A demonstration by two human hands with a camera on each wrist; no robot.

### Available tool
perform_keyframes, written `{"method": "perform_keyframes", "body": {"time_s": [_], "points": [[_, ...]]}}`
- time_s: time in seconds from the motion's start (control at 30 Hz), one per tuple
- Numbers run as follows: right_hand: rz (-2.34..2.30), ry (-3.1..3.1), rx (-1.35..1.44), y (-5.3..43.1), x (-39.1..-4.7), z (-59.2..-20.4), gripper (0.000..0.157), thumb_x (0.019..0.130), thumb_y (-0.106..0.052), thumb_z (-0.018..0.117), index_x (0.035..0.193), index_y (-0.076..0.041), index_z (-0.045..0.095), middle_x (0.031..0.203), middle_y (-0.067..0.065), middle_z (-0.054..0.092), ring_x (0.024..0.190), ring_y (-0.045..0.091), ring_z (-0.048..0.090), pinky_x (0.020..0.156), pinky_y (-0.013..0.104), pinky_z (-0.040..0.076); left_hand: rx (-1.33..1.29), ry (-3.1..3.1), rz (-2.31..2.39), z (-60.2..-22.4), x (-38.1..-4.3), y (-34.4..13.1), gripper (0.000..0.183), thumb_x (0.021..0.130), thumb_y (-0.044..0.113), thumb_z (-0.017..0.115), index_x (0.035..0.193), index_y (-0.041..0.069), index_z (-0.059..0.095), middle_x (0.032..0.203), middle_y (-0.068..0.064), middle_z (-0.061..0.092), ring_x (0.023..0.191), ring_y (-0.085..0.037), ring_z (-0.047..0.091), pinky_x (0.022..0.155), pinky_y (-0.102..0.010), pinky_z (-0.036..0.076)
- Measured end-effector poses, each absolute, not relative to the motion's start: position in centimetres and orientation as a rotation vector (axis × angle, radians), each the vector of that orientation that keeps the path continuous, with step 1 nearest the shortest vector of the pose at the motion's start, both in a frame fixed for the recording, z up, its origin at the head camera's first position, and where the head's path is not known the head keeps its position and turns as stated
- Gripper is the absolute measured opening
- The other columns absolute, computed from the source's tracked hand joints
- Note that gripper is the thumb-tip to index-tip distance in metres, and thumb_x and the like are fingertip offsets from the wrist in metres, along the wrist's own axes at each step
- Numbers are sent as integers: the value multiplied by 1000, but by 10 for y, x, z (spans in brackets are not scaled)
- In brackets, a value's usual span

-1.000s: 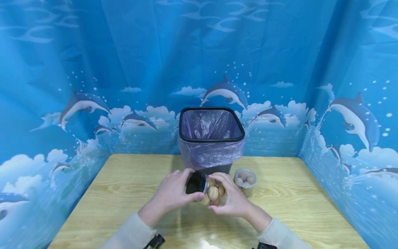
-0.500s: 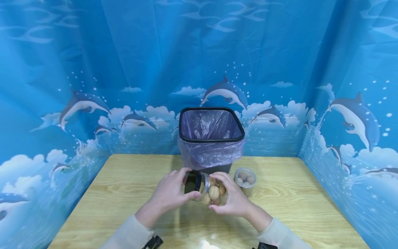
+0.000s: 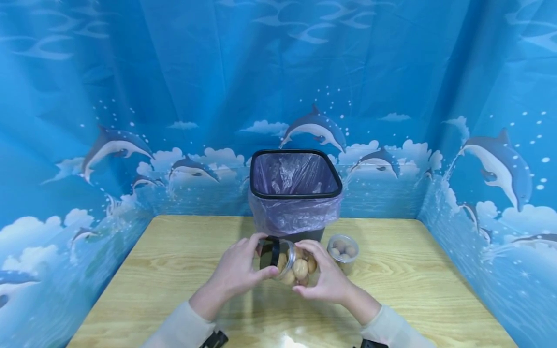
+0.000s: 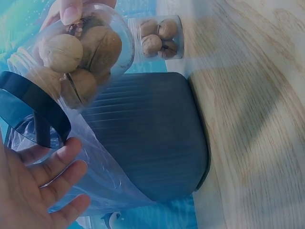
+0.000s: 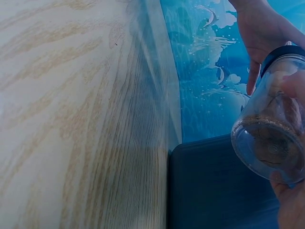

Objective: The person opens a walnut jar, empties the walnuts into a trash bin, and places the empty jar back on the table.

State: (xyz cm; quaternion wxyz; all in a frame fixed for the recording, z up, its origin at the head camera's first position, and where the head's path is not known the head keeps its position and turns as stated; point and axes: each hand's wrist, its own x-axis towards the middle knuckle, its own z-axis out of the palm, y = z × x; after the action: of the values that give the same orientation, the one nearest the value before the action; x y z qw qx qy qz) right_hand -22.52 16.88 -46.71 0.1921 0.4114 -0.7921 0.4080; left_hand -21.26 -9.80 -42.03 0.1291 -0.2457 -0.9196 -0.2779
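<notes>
My right hand [image 3: 324, 273] grips a clear jar [image 4: 121, 43] lying tilted on its side in the air, with several walnuts [image 4: 97, 50] inside. My left hand [image 3: 241, 263] holds a black-rimmed lid [image 4: 35, 107] between thumb and fingers at the jar's mouth. In the left wrist view the lid stands at an angle to the threaded neck, and the other fingers spread out beside it. The right wrist view shows the jar's round base [image 5: 267, 150] with the right fingertips against the glass. Part of the left thumb is hidden there.
A second clear jar [image 3: 344, 261] with several walnuts stands lidless on the wooden table [image 3: 183, 270], right of the hands. Directly behind the hands is a dark bin [image 4: 147, 129] with a purple liner [image 3: 296, 215] and black rim. A blue dolphin curtain [image 3: 196, 96] surrounds the table.
The lid has shifted slightly left and turned, so more of the jar's neck and walnuts shows between it and the right hand. The right hand stays nearly in place.
</notes>
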Motion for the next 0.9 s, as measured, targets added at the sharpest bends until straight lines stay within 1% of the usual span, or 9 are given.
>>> {"method": "perform_keyframes", "body": {"time_s": [0.17,0.23,0.43,0.57,0.7,0.9], "points": [[1163,-2213,1162,169,-225,-467,96,63,-21,92,145,-11,44,141,6,47,128,22,48,112,28,36,-725,-2653,-836,-421,-212,-98,99,81,85,49,143,8,48,98,-1,64,90,-17,60,83,-43,51],[1172,-2203,1167,169,-225,-467,96,64,-21,92,145,-10,43,141,6,47,128,22,48,112,28,36,-732,-2643,-849,-421,-212,-98,99,81,85,47,143,8,48,99,-1,64,91,-18,60,84,-44,51],[1213,-2149,1174,169,-225,-468,95,63,-19,92,144,-6,44,140,9,48,128,23,48,113,27,35,-768,-2585,-884,-422,-211,-97,107,80,91,30,144,6,46,103,-5,66,95,-24,63,86,-48,51],[1237,-2131,1164,168,-225,-468,96,60,-15,92,143,-4,44,139,12,49,128,23,48,113,26,34,-790,-2543,-908,-424,-211,-97,109,79,91,26,143,5,46,105,-6,66,97,-27,64,87,-51,52],[1246,-2123,1147,168,-223,-468,100,55,-11,94,141,2,44,137,18,49,128,24,48,113,24,32,-820,-2495,-939,-425,-211,-97,106,82,90,27,142,5,46,104,-4,66,96,-23,64,86,-50,52],[1267,-2090,1152,160,-203,-438,91,54,0,90,132,14,46,130,26,50,126,20,50,112,21,33,-848,-2439,-983,-427,-211,-97,105,83,89,25,142,3,46,101,-1,65,94,-25,65,86,-50,52]]}}
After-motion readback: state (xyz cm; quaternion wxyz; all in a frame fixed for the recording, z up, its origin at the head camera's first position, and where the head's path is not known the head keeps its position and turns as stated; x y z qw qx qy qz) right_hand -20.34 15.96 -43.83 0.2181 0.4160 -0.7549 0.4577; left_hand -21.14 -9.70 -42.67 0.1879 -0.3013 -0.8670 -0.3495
